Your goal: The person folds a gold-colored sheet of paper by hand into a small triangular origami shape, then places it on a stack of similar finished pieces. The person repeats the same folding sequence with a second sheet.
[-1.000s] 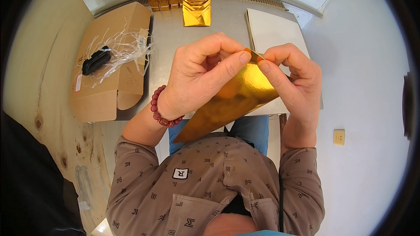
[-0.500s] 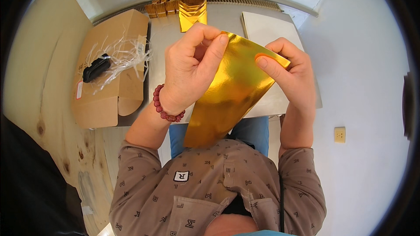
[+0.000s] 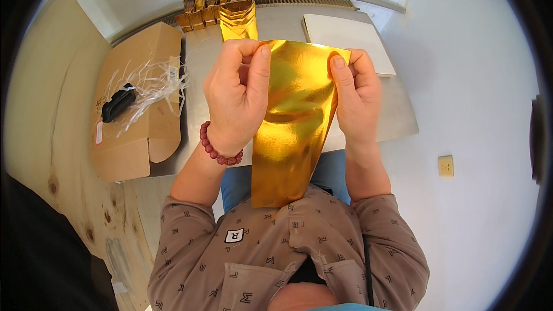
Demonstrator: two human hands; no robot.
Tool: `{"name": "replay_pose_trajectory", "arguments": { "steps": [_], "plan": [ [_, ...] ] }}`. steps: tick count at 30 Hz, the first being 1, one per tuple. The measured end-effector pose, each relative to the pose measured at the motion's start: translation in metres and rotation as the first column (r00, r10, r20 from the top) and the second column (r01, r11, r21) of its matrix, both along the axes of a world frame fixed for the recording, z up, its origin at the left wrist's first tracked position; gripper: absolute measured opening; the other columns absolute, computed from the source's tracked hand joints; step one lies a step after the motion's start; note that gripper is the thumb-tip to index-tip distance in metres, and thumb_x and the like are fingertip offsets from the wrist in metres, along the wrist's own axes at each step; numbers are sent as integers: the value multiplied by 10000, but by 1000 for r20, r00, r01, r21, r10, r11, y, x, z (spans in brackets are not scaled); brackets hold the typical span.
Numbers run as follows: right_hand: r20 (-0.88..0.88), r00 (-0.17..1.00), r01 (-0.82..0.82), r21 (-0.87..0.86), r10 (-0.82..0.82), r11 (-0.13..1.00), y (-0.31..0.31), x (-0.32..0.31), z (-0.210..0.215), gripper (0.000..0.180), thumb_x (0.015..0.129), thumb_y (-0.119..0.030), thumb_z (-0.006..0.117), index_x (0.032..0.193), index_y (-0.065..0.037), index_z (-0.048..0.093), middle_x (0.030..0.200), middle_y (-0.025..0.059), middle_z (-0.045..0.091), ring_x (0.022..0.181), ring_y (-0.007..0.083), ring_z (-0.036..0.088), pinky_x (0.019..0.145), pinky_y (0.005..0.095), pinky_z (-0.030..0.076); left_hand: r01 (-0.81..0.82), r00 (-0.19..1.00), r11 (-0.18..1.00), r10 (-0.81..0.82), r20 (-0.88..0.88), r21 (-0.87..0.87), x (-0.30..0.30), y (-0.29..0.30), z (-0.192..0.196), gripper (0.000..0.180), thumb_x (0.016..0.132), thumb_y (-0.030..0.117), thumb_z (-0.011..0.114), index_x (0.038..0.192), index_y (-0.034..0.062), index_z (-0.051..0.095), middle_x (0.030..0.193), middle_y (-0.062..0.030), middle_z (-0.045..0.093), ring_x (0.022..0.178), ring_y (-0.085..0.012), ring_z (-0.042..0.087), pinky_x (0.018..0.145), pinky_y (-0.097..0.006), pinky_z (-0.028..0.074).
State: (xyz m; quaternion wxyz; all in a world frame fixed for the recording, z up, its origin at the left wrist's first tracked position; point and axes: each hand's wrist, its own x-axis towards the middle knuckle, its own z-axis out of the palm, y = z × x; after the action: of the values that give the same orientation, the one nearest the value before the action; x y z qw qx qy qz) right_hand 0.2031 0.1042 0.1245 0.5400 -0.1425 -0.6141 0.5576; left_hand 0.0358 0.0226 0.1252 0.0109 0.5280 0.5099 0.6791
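- Gold foil sheet (image 3: 294,118): suspended across the near edge of the metal table (image 3: 397,112), before the wearer's shirt (image 3: 276,247); whether its lower end touches the fabric cannot be told.
- Left hand (image 3: 239,89): thumb and forefinger pinching the upper left corner.
- Right hand (image 3: 357,89): thumb on the face, fingers behind, gripping near the upper right corner.
- Two-corner hold appears to keep the top edge spread while the remainder hangs.
- Folded gold packets (image 3: 238,27): overlapped at the table's far side, apparently for order.

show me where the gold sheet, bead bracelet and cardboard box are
Gold sheet (image 3: 291,124): head view, middle of its shiny face.
Bead bracelet (image 3: 213,154): head view, a bead along its visible curve.
Cardboard box (image 3: 128,148): head view, bare surface at its near end.
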Motion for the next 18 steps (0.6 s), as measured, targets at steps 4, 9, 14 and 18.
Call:
{"name": "replay_pose_trajectory", "arguments": {
  "steps": [4, 9, 14, 18],
  "plan": [
    [-8, 993, 122, 92, -122, 988, 3, -8, -11, 135, 1086, -156, 635, 1036, -44, 581, 772, -79, 518, 677, -9, 410, 587, 186, 332, -15, 1000, 1000, 15, -9, 25, 0, 1, -2, 93, 1049, 78, 660, 1022, -3, 624, 783, -36, 627, 628, -76, 576, 569, -242, 477],
    [-51, 974, 226, 182, -220, 957, 5, -10, -17, 143, 1093, -143, 620, 1005, -41, 570, 757, -81, 491, 666, -2, 383, 575, 195, 320, 12, 999, 1000, -13, 45, 11, 3, -1, -3, 90, 1059, 79, 648, 1024, 1, 619, 773, -8, 607, 628, -52, 550, 562, -230, 460],
    [-84, 954, 300, 212, -288, 930, 4, -12, -15, 165, 1117, -140, 563, 984, -44, 567, 797, -66, 509, 706, 14, 388, 610, 197, 354, 71, 990, 997, -75, 117, 36, 6, -4, -5, 79, 1066, 82, 640, 1034, 14, 614, 766, 29, 570, 618, -27, 498, 549, -205, 414],
    [-105, 964, 256, 131, -243, 958, 2, -12, -18, 196, 1134, -159, 521, 984, -43, 571, 832, -62, 519, 746, 20, 399, 651, 198, 379, 130, 973, 987, -145, 179, 97, 9, -5, -7, 73, 1068, 83, 638, 1043, 19, 616, 775, 43, 558, 634, -18, 472, 560, -193, 392]
  ]
}}
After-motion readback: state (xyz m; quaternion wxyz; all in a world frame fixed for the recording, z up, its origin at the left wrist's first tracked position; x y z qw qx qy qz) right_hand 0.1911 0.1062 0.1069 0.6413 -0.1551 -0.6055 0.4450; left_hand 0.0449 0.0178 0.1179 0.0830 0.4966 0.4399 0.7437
